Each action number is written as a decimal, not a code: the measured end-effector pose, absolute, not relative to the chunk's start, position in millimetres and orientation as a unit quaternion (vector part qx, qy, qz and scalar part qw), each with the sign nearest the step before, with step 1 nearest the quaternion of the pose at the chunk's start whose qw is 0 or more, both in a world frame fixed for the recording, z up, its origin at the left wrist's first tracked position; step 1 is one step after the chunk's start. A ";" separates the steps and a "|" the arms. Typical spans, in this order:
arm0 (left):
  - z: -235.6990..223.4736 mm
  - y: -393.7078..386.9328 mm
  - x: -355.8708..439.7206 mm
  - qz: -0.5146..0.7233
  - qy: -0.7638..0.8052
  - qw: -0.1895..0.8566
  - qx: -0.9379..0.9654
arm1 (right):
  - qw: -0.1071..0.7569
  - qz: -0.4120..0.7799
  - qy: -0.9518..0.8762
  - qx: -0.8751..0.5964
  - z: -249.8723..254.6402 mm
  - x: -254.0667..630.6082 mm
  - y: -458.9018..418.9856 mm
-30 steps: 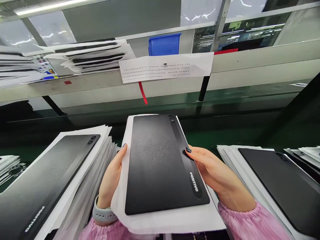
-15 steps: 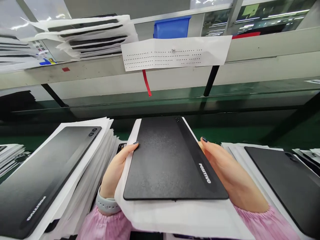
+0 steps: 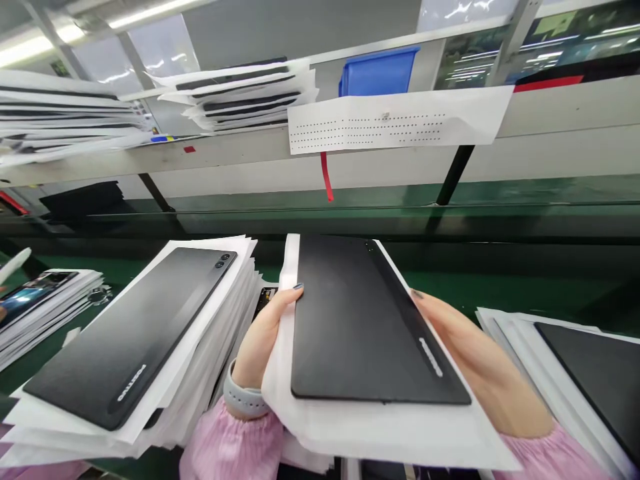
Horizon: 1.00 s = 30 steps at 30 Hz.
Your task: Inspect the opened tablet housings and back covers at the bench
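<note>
We are holding a black POSITIVO tablet with both hands, and it is lying on a white paper sheet that is curling up along its left side. Our left hand is gripping the left long edge, with the thumb lying on the tablet's dark back and the fingers passing under the paper. Our right hand is clasping the right long edge in much the same way, so neither hand is open. The tablet's long axis is running straight away from us, with its camera lenses at the far end. It is sitting between the hands, about equally near each. A stack of paper-lined tablets is lying just beyond our left hand, and a second stack is lying beside our right hand, both over a green table. Farther off, a blue bin is sitting on a shelf.
</note>
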<state>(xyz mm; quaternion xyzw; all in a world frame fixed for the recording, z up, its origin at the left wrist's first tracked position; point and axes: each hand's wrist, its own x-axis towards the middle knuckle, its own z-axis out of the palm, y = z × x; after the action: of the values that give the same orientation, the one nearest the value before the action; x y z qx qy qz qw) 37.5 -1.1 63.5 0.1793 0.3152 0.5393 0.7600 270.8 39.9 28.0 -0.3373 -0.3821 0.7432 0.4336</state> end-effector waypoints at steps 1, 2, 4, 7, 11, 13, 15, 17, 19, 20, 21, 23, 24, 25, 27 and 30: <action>61.4 -4.1 39.5 0.551 0.290 0.751 0.220 | 0.429 0.750 -0.388 -0.322 21.8 268.8 43.1; 59.0 -7.1 41.7 0.565 0.266 0.735 0.264 | 0.426 0.755 -0.392 -0.307 15.6 266.3 46.5; 53.6 -11.8 46.1 0.577 0.239 0.702 0.342 | 0.418 0.774 -0.391 -0.272 3.7 260.8 53.5; 46.3 -15.3 50.6 0.536 0.269 0.664 0.446 | 0.407 0.800 -0.378 -0.226 -9.2 253.0 61.3; 41.5 -18.0 53.5 0.517 0.311 0.606 0.519 | 0.398 0.803 -0.386 -0.218 -14.1 247.8 62.7; 41.6 -20.5 54.8 0.526 0.311 0.601 0.515 | 0.399 0.802 -0.387 -0.218 -13.2 247.4 61.2; 42.2 -23.1 55.6 0.528 0.320 0.608 0.499 | 0.401 0.801 -0.387 -0.218 -12.2 248.0 59.9; 42.3 -24.7 55.6 0.534 0.336 0.608 0.481 | 0.402 0.800 -0.388 -0.218 -11.9 248.8 59.3; 42.0 -24.5 54.8 0.536 0.336 0.606 0.481 | 0.403 0.799 -0.390 -0.218 -11.8 249.7 58.9; 42.2 -23.9 54.2 0.534 0.330 0.608 0.486 | 0.405 0.797 -0.391 -0.218 -11.5 250.2 58.5; 42.8 -23.2 53.5 0.532 0.322 0.610 0.491 | 0.408 0.796 -0.392 -0.218 -10.7 250.9 58.0; 45.7 -22.0 52.3 0.529 0.307 0.614 0.499 | 0.420 0.786 -0.395 -0.223 -7.2 253.1 56.2; 47.7 -21.9 51.9 0.531 0.304 0.615 0.497 | 0.432 0.776 -0.398 -0.231 -4.4 254.7 55.1; 49.8 -21.9 51.6 0.536 0.304 0.614 0.493 | 0.447 0.761 -0.403 -0.241 -1.0 256.8 53.8; 53.1 -22.1 51.0 0.546 0.321 0.610 0.477 | 0.484 0.725 -0.415 -0.261 6.3 262.4 51.1; 53.7 -20.0 49.2 0.540 0.377 0.601 0.453 | 0.545 0.652 -0.449 -0.275 14.6 274.2 47.6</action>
<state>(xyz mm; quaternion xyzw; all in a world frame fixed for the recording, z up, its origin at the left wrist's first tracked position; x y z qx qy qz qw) 49.2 -20.0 53.7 0.4529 0.3765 0.5403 0.6011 274.2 47.6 14.6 -0.2749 -0.4493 0.6520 0.5454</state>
